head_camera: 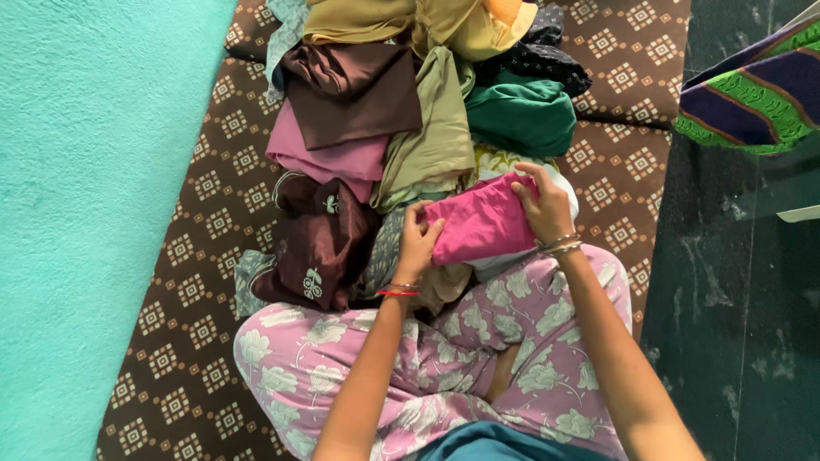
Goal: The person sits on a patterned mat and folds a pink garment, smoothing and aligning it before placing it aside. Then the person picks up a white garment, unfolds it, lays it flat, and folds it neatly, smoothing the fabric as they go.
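Note:
A folded bright pink cloth is held between both hands above my lap. My left hand grips its left end, with a red thread and bangle on the wrist. Its upper right edge is pinched by my right hand, which wears thin bangles. Just beyond the cloth lies a pile of clothes: a dark maroon garment with white motifs, a mauve piece, a brown one, an olive one and a green one.
I sit cross-legged in pink floral trousers on a brown patterned mattress. A turquoise wall runs along the left. Dark stone floor lies to the right, with a striped green and purple cloth at the upper right.

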